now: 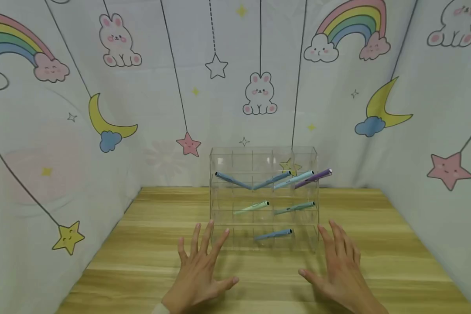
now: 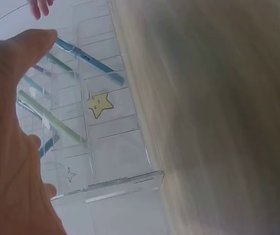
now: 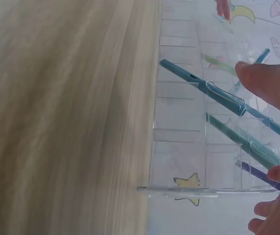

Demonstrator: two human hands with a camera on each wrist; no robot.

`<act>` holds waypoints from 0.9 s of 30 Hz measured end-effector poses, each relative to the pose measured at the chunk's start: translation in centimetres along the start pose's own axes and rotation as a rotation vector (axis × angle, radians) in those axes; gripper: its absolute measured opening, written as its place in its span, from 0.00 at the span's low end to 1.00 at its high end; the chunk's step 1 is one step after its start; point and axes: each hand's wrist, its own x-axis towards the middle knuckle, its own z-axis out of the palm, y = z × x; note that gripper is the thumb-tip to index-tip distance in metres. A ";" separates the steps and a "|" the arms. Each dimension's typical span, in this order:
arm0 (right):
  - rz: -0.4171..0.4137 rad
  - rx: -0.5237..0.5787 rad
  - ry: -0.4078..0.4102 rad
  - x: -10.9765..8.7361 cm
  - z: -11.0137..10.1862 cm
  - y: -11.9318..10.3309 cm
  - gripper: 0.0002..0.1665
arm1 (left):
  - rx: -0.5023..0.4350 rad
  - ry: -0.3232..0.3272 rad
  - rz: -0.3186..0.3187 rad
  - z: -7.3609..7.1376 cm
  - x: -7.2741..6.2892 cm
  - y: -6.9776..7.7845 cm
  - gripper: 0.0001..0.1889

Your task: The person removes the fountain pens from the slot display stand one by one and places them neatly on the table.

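A clear acrylic rack (image 1: 264,222) with rows of compartments stands on the table, holding several slanted pens. Its upper row has a blue pen (image 1: 233,180) leaning left, another blue pen (image 1: 272,179), a light blue pen (image 1: 294,179) and a purple pen (image 1: 314,178). Lower down are a pale green pen (image 1: 252,208), a dark green pen (image 1: 295,208) and, in the bottom row, a blue pen (image 1: 274,235). My left hand (image 1: 204,266) is spread before the rack's left side, holding nothing. Before the right side, my right hand (image 1: 343,264) is likewise spread and holds nothing.
The wood-grain table (image 1: 377,244) extends around the rack on both sides and in front. Behind and beside it hangs a white cloth (image 1: 227,117) printed with rainbows, rabbits, moons and stars.
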 end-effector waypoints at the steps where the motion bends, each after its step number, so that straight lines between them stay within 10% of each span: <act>1: -0.007 0.012 0.015 0.2 0.0 0.0 0.71 | -0.031 -0.002 0.005 0.0 0.1 0.0 0.61; 10: -0.077 0.184 0.144 2.6 0.0 -0.1 0.56 | -0.401 0.111 0.065 0.8 2.1 -1.2 0.57; 20: -0.083 0.329 0.001 5.1 1.2 0.2 0.38 | -0.851 0.068 -0.271 2.8 3.8 -3.8 0.40; 27: -0.054 0.435 -0.087 5.4 2.5 -0.1 0.29 | -0.923 0.072 -0.329 3.1 3.3 -4.4 0.33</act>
